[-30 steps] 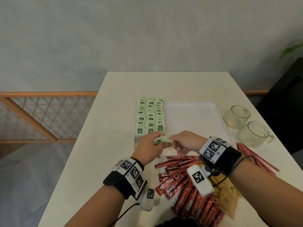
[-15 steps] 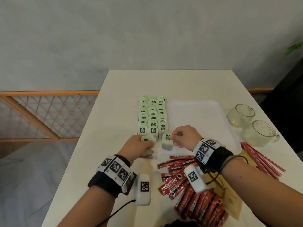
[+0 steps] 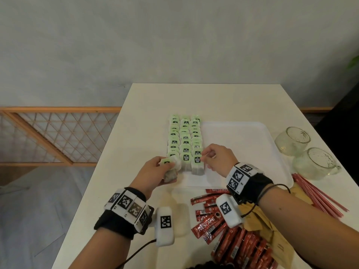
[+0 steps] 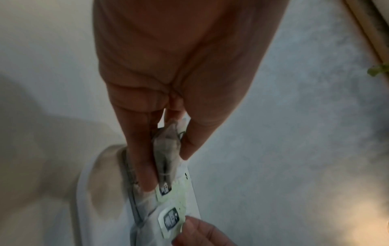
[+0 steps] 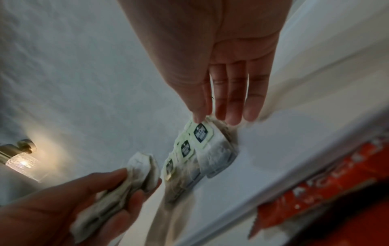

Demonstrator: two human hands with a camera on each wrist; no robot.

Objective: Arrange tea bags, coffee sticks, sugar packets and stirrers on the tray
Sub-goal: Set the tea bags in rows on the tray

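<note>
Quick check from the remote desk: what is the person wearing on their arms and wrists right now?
Forearms are bare, no sleeves. Each wrist carries a black fabric band ringed with white blocks printed with black square markers. A white oblong pod with one such marker hangs below each wrist: left pod, right pod. A thin black cable trails from the left pod; another loops over the right band.

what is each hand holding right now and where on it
Left hand grips a small stack of tea bags around the pouches. Right hand pinches the nearest tray tea bag by its tag.
</note>
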